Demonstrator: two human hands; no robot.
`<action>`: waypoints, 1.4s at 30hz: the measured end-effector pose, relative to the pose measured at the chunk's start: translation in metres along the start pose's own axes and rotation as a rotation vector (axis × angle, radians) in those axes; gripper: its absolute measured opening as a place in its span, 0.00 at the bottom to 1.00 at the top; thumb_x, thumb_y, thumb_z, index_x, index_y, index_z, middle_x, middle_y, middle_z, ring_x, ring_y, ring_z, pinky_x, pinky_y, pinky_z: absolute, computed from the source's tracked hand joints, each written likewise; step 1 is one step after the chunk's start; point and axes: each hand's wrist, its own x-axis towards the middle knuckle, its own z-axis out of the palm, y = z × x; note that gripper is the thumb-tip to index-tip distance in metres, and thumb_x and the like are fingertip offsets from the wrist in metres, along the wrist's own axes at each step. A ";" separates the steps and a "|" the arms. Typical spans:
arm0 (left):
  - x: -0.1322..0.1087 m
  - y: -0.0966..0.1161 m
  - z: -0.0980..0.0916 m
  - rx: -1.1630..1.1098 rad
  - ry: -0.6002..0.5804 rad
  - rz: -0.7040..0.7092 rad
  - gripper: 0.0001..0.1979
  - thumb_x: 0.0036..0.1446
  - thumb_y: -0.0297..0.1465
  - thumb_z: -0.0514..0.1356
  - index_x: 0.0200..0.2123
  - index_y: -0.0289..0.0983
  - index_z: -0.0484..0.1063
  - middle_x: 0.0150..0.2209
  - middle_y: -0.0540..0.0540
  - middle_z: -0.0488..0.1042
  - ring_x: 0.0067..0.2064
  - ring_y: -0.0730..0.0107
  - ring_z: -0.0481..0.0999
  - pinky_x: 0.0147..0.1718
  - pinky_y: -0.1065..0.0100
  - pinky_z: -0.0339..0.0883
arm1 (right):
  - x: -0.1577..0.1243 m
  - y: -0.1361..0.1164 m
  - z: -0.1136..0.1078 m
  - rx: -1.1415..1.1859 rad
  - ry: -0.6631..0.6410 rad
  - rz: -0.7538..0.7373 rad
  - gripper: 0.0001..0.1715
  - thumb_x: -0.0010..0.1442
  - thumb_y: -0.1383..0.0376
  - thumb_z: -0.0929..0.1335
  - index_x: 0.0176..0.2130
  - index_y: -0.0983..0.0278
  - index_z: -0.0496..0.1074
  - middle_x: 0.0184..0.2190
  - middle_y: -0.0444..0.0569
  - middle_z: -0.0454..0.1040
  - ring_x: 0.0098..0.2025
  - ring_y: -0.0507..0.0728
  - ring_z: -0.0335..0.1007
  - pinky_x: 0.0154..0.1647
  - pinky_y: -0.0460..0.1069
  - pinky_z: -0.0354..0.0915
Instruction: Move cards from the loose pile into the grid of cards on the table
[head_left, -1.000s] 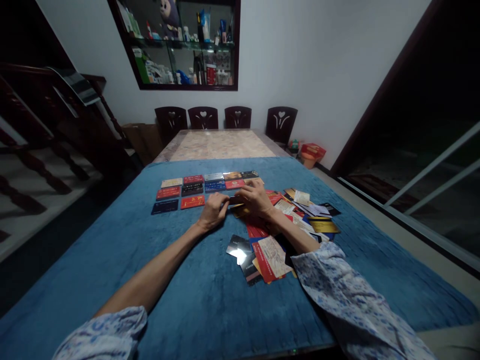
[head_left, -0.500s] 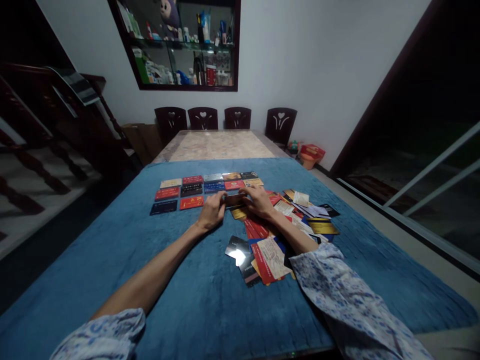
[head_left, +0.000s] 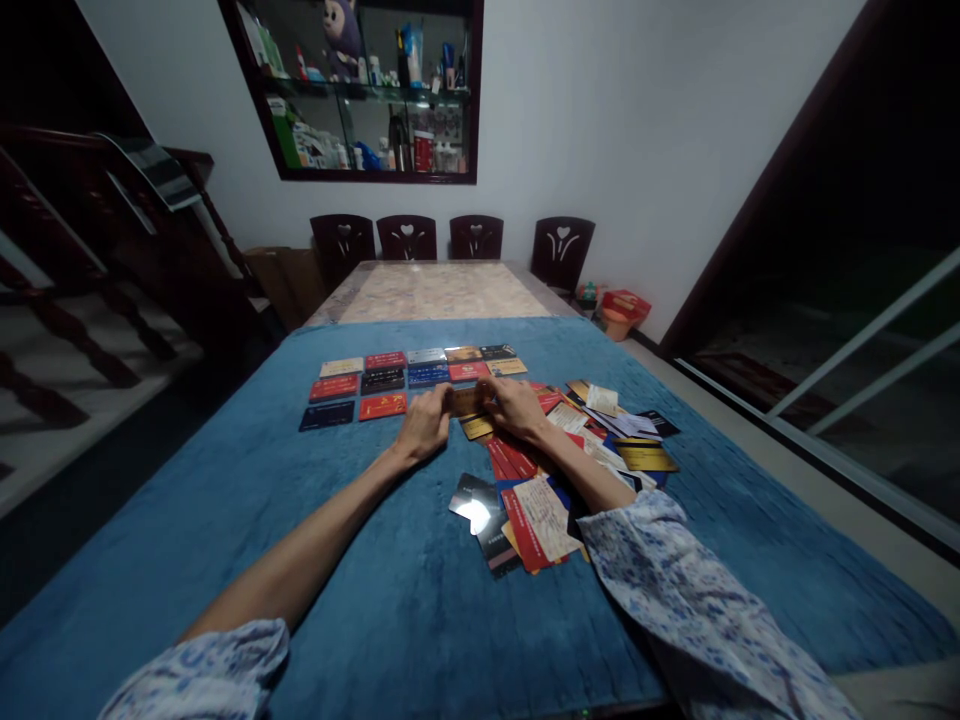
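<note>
Between my two hands a gold-brown card [head_left: 466, 402] is held by its ends, raised a little from the cloth. My left hand [head_left: 425, 422] is closed on its left end, and my right hand [head_left: 517, 406] pinches the right end. Beyond and to the left, bank-type cards lie face up in rows, among them an orange-red card [head_left: 383, 405], a dark blue card [head_left: 327, 415] and a red card [head_left: 468, 371]. Under and around my right forearm spreads a loose pile of overlapping cards [head_left: 513, 457]. A yellow card [head_left: 478, 427] lies just below the held one.
A blue cloth [head_left: 360, 600] covers the near part of the table, with the bare patterned tabletop [head_left: 450, 290] beyond. Nearest me in the pile are a red and cream card [head_left: 541, 520] and a dark card [head_left: 495, 545]. Several dark chairs [head_left: 405, 238] stand at the far end.
The held card has tilted, so its face now looks lighter and gold rather than dark. Both hands stay in nearly the same place.
</note>
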 end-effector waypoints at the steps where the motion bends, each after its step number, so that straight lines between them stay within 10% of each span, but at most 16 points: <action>1: 0.000 0.000 0.000 -0.004 -0.003 -0.003 0.20 0.55 0.23 0.55 0.52 0.36 0.65 0.40 0.41 0.75 0.41 0.56 0.75 0.44 0.57 0.68 | 0.000 0.000 0.000 0.009 -0.008 0.001 0.22 0.60 0.70 0.66 0.53 0.60 0.70 0.47 0.53 0.78 0.48 0.63 0.71 0.44 0.53 0.60; 27: 0.002 -0.012 0.008 -0.124 0.033 0.042 0.25 0.53 0.25 0.62 0.55 0.34 0.66 0.48 0.39 0.74 0.50 0.55 0.72 0.51 0.54 0.69 | 0.009 0.019 0.004 -0.045 -0.127 -0.123 0.36 0.59 0.63 0.71 0.65 0.62 0.62 0.53 0.59 0.69 0.55 0.65 0.61 0.49 0.56 0.63; 42: 0.007 0.002 -0.006 0.003 -0.083 0.018 0.22 0.58 0.31 0.61 0.56 0.37 0.67 0.52 0.38 0.67 0.53 0.51 0.66 0.49 0.53 0.64 | 0.018 0.019 -0.018 -0.107 -0.246 -0.161 0.27 0.59 0.62 0.71 0.58 0.62 0.69 0.57 0.57 0.65 0.57 0.65 0.58 0.54 0.58 0.63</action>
